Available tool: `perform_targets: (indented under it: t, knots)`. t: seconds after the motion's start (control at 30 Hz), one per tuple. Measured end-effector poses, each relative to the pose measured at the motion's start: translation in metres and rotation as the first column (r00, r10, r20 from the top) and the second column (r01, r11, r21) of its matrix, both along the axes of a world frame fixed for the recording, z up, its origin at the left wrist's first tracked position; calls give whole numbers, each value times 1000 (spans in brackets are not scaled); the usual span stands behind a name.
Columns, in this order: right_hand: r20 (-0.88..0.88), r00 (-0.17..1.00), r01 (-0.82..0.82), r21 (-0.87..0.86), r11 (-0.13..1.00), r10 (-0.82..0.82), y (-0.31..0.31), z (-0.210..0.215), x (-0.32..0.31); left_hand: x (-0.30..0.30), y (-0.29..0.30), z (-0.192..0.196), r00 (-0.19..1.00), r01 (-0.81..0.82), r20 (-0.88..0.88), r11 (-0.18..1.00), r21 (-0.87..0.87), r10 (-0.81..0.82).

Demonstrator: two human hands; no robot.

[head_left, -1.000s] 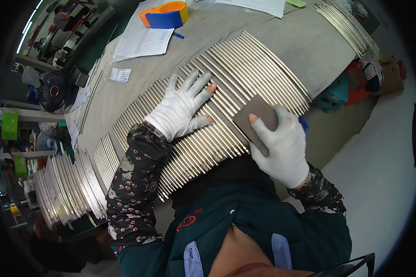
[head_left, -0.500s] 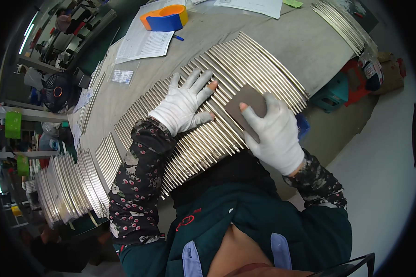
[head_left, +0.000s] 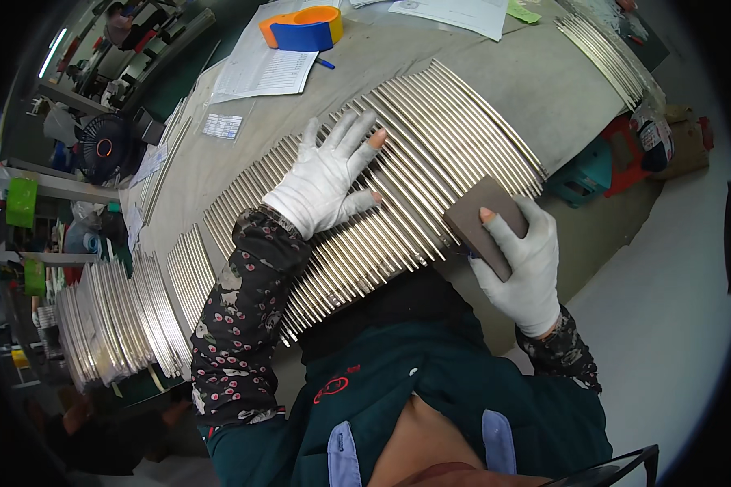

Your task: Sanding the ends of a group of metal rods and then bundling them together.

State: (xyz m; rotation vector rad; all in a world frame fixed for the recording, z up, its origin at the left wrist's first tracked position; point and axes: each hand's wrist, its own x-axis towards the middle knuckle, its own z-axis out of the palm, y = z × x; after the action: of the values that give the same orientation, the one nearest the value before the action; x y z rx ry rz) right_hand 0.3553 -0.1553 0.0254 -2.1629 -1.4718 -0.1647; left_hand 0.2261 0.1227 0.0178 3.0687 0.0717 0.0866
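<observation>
A wide row of thin, shiny metal rods point(head_left: 455, 122) lies side by side across the table in front of me. My left hand point(head_left: 325, 174), in a white glove with bare fingertips, rests flat on the middle of the row with its fingers spread. In my gloved right hand point(head_left: 528, 268) is a brown-grey sanding block point(head_left: 486, 221), gripped between thumb and fingers. The block is over the near right end of the rods; whether it touches them I cannot tell.
A tape roll in orange and blue point(head_left: 304, 31) sits on paper sheets point(head_left: 260, 77) with a blue pen point(head_left: 325, 63) beside it. More rods lie at the far right point(head_left: 601, 61) and in bundles at the left point(head_left: 105, 325). A fan point(head_left: 105, 148) stands past the left edge; stools point(head_left: 585, 174) are at the right.
My right hand has moved right and toward me with the sanding block, off the middle of the rods to their near right end. My left hand stays on the row.
</observation>
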Motion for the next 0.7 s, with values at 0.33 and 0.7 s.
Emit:
perform_targets:
  t: [0.33,0.7]
  knots:
    - [48,997,-61,-20,998,62,13,2,-14,-20,0,-3,992,9,-125,999,33,-5]
    - [98,988,-115,-70,991,122,31,7,-17,-22,0,-7,999,14,-41,999,39,-13]
